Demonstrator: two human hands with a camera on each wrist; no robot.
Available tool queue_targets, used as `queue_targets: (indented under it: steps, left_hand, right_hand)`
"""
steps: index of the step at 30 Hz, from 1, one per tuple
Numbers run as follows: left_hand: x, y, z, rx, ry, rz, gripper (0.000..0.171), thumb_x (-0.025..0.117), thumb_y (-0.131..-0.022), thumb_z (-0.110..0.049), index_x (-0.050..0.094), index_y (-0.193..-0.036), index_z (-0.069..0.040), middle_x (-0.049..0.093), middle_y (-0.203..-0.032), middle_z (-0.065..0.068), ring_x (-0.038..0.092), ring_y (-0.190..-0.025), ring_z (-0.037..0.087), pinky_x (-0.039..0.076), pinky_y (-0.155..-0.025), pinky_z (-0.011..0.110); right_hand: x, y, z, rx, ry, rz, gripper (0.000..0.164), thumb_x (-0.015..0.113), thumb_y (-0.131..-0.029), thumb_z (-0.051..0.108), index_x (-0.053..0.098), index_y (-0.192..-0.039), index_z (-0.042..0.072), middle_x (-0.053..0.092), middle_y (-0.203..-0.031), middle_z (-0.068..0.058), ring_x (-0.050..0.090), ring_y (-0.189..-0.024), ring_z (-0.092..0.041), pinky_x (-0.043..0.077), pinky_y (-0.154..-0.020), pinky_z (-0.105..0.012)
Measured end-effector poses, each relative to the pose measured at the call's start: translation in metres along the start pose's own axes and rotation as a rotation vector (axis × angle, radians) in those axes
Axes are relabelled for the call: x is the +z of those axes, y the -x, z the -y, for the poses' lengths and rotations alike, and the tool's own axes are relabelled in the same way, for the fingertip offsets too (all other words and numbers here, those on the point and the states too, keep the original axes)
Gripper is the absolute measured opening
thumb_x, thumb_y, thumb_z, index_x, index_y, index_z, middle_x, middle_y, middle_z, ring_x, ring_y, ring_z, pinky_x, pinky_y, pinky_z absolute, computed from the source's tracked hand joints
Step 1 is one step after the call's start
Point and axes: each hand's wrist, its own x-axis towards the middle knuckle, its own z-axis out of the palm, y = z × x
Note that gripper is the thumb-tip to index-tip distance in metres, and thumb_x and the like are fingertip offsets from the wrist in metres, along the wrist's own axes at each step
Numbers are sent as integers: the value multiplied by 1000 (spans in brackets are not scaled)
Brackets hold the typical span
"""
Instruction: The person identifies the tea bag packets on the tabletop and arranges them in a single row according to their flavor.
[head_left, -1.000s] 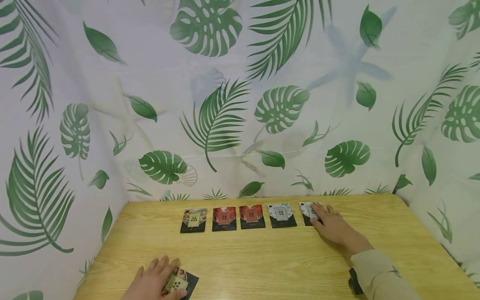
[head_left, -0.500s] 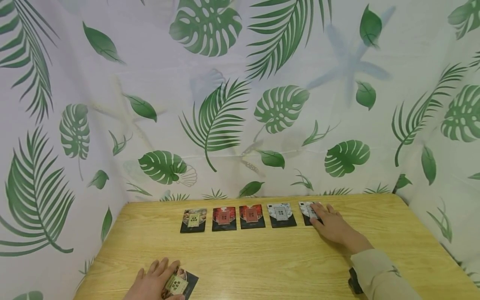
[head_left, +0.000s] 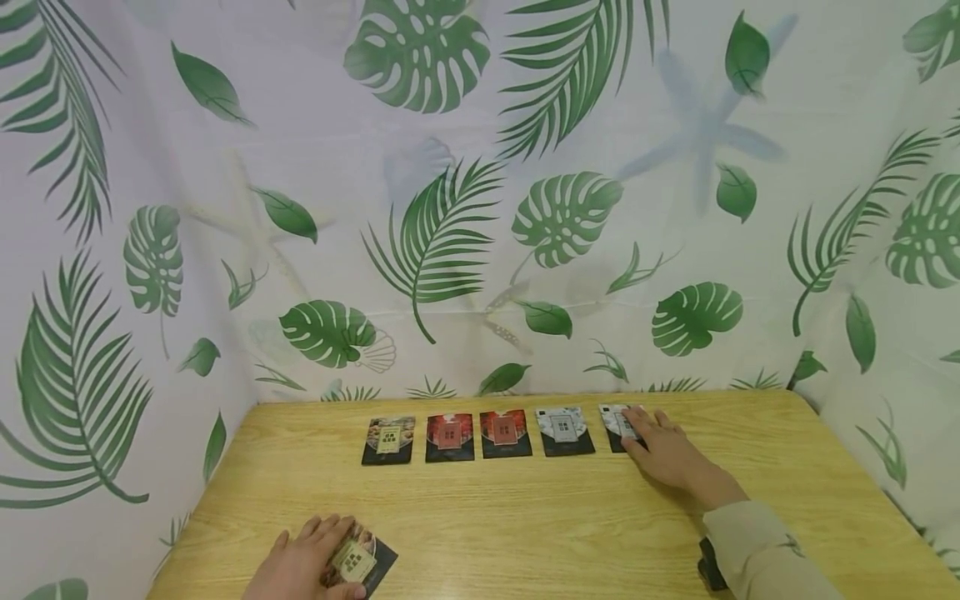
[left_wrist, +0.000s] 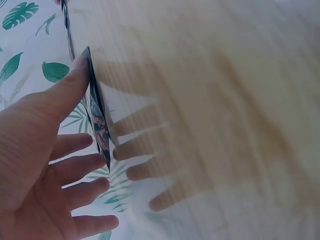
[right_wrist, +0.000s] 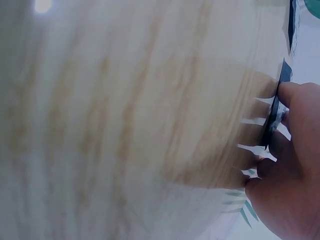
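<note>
Small flat printed packets lie on the wooden table. My left hand (head_left: pixel 296 562) rests with outstretched fingers on a black and brown packet (head_left: pixel 367 560) with a pale yellow label, lying turned at an angle near the front. In the left wrist view its thumb touches one end of that packet (left_wrist: pixel 101 125), and the other fingers are spread. At the right end of the back row, my right hand (head_left: pixel 667 450) lies partly over a white and black packet (head_left: pixel 612 421). The right wrist view shows its thumb at that packet's (right_wrist: pixel 275 112) edge; some fingertips are hidden.
The row continues leftward with another white and black packet (head_left: pixel 564 429), two red and black packets (head_left: pixel 450 437) and a brown and black packet (head_left: pixel 387 440). Leaf-patterned cloth (head_left: pixel 450 250) surrounds the table (head_left: pixel 480 517). A small black object (head_left: pixel 710 567) sits by the right sleeve.
The left hand and its packet have shifted very slightly. The right hand stays on the white packet, and the row has not moved. The head view has drifted a little.
</note>
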Motion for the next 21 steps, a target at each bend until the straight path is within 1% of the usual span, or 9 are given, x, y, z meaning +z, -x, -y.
queue_targets:
  steps: [3,7,10,12,14,16,18,21]
  left_hand:
    - [-2,0,1,-2,1,-12,89,84,-82,-56,58,-150,-4,62,-146,24,53,-138,55,35,-108,83]
    - [-4,0,1,11,-20,-54,79,87,-82,-49,63,-146,-8,68,-140,20,59,-132,52,41,-105,79]
    - [-3,-1,2,0,-27,-69,75,88,-81,-46,66,-142,-8,70,-137,18,61,-130,51,43,-104,77]
    - [-3,-1,2,-18,-8,-49,76,86,-82,-49,66,-143,-7,69,-138,21,62,-128,51,44,-104,77]
    - [-2,-1,0,-47,38,-19,82,85,-83,-54,63,-145,-6,67,-138,26,63,-126,52,45,-103,76]
    - [-1,-1,-1,-71,86,10,89,83,-82,-60,60,-148,-5,65,-139,29,62,-126,53,44,-104,77]
    - [0,-1,-2,-98,129,23,94,84,-79,-63,59,-149,-5,64,-139,30,61,-126,55,42,-106,78]
    - [-1,0,-3,-88,133,27,94,85,-80,-61,56,-152,-7,61,-145,28,54,-135,57,37,-107,81]
  right_hand:
    - [1,0,0,1,3,3,62,52,-112,30,36,-161,-5,32,-164,-37,20,-150,-67,23,-117,-81]
    - [1,-1,-1,2,13,1,62,52,-112,30,36,-161,-4,33,-163,-37,21,-149,-67,24,-117,-81]
    - [1,-2,-1,4,13,2,62,52,-112,31,36,-161,-4,33,-164,-36,21,-150,-67,23,-117,-81]
    - [1,-1,-1,5,6,4,63,52,-112,31,36,-161,-4,32,-164,-36,20,-150,-67,23,-117,-81]
    - [1,-2,-1,3,-1,8,63,52,-112,31,36,-161,-4,32,-164,-36,19,-150,-67,22,-117,-81]
    - [1,-2,-2,6,-7,11,63,52,-112,31,35,-162,-4,31,-165,-36,18,-150,-67,21,-118,-81]
    - [2,-2,-3,8,-6,12,63,51,-112,31,34,-162,-4,30,-165,-36,17,-151,-67,20,-118,-81]
    - [4,-2,-5,11,-6,13,63,51,-112,30,34,-162,-3,30,-165,-36,17,-151,-67,19,-118,-81]
